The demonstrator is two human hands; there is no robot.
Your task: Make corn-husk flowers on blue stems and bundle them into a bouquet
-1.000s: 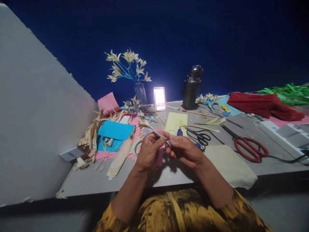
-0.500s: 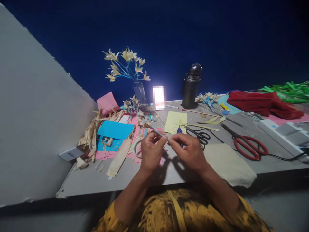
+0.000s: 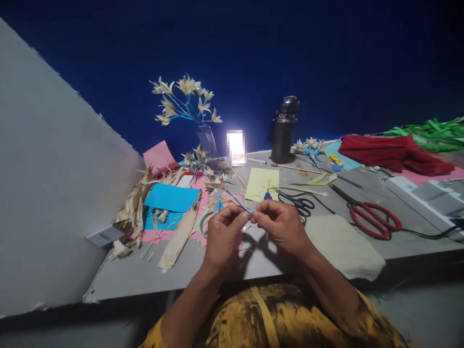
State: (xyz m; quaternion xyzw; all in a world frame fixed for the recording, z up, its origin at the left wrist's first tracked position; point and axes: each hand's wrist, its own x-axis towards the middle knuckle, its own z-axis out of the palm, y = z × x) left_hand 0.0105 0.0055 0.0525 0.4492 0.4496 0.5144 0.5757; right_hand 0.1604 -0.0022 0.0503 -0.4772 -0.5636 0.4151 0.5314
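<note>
A handmade flower with a thin blue-wrapped stem [image 3: 236, 196] points away from me, its pale dried petals [image 3: 217, 183] at the far end. My left hand [image 3: 225, 237] pinches the stem near its lower end between thumb and fingers. Right beside it, my right hand [image 3: 281, 226] pinches the stem's tip, and the fingertips of both hands nearly touch. Just beyond the right hand stands a blue-capped glue bottle [image 3: 267, 195], partly hidden, by a yellow sheet of paper [image 3: 259, 181]. Black-handled scissors [image 3: 302, 205] lie behind the right hand.
Dried husks [image 3: 179, 237] and blue paper [image 3: 172, 197] cover the left side. A vase of flowers [image 3: 207, 139], a bright light [image 3: 236, 147] and a flask [image 3: 284, 130] line the back. Red-handled scissors [image 3: 375, 220], a folded cloth [image 3: 344, 246] and a power strip [image 3: 420, 203] occupy the right.
Both hands have drawn closer together on the stem. The flower head has swung lower into clearer sight, and more of the blue stem shows. The view has shifted slightly.
</note>
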